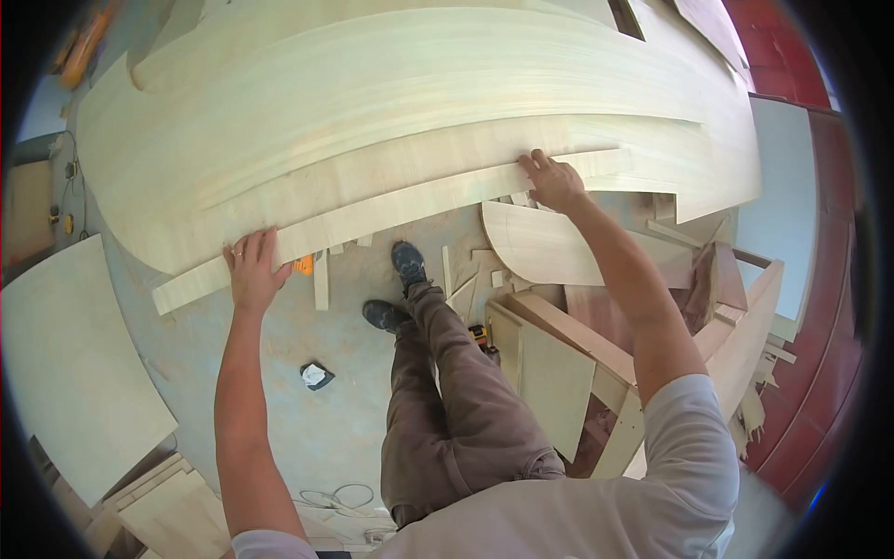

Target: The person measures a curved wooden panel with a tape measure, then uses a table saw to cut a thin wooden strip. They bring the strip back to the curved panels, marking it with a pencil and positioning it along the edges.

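A long, narrow wooden strip (pixel 400 203) lies slantwise along the near edge of a stack of large plywood sheets (pixel 400 84). Near the strip's left end, my left hand (pixel 252 268) grips it, fingers over the top and thumb at the near edge. Toward its right end my right hand (pixel 553 181) also holds it, with fingers bent over the upper face. The undersides of both grips are hidden. An orange object (pixel 303 265), partly covered by the strip, shows just right of my left hand.
A plywood box frame (pixel 610 373) stands to my right, near a curved board (pixel 540 244). Another sheet (pixel 79 363) leans at left. Wood offcuts (pixel 321 281) and a small black-and-white item (pixel 317 375) lie on the floor. A cable (pixel 335 498) coils behind my feet.
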`<move>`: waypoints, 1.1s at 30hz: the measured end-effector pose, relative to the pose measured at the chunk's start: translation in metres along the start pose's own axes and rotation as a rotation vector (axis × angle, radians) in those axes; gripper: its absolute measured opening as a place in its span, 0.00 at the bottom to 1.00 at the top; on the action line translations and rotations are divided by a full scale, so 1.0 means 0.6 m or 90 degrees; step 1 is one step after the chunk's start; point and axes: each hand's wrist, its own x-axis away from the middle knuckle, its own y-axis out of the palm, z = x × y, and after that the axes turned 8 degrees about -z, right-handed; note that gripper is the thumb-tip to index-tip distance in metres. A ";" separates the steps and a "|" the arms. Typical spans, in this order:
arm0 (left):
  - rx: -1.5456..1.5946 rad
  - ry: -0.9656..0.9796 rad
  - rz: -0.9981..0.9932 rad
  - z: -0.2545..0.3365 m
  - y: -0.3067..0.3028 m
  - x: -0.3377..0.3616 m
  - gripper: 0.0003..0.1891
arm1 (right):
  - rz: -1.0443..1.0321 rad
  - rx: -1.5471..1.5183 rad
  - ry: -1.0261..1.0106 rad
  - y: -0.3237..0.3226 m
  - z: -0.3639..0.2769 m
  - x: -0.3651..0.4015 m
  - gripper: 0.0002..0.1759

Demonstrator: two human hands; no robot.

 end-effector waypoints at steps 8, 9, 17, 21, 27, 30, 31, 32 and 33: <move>-0.003 -0.040 0.008 0.013 0.005 -0.002 0.41 | 0.105 0.034 0.101 0.050 -0.030 0.023 0.42; -0.003 -0.043 0.001 0.014 0.003 -0.002 0.42 | 0.119 0.014 0.107 0.065 -0.034 0.025 0.43; -0.007 -0.043 0.004 0.014 0.003 0.000 0.42 | 0.171 -0.118 0.120 0.072 -0.053 0.018 0.38; -0.013 -0.034 0.011 0.012 0.005 -0.002 0.41 | 0.156 -0.069 0.070 0.054 -0.040 0.014 0.31; -0.001 -0.030 -0.004 0.014 -0.005 -0.003 0.41 | 0.097 0.014 0.011 0.036 -0.021 -0.001 0.25; -0.006 -0.032 -0.002 0.013 -0.002 -0.003 0.41 | 0.109 0.009 -0.002 0.040 -0.019 -0.009 0.24; -0.007 -0.030 0.006 0.014 -0.001 -0.003 0.41 | 0.099 -0.004 0.003 0.039 -0.020 -0.011 0.24; -0.009 -0.029 0.013 0.014 0.000 -0.002 0.42 | 0.089 -0.015 0.007 0.036 -0.021 -0.012 0.24; -0.007 -0.027 0.015 0.012 0.000 -0.001 0.42 | 0.095 -0.005 -0.001 0.035 -0.023 -0.010 0.24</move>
